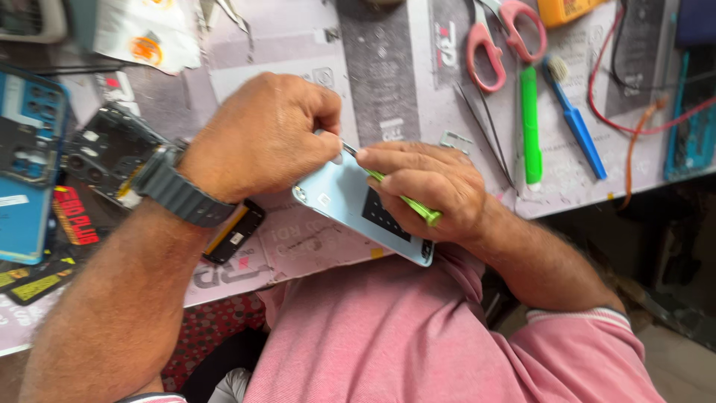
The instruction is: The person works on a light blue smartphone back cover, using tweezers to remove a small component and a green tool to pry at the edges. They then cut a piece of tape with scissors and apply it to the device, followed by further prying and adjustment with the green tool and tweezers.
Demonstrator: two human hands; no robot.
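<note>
A light blue phone (344, 200) lies tilted at the near edge of the work mat, partly over my lap. My left hand (265, 134), with a grey watch on the wrist, grips the phone's upper edge with curled fingers. Held like a pen in my right hand (429, 186) is a thin green-handled tool (406, 201), whose metal tip touches the phone's top edge near my left fingers. A dark square patch shows on the phone's face under my right hand.
Pink scissors (496, 41), a green pen-like tool (530, 127), a blue brush (574, 119), tweezers (485, 130) and red wires (641, 127) lie on the mat at the right. An opened phone frame (112, 153), a blue phone shell (26, 164) and a small black part (235, 235) lie left.
</note>
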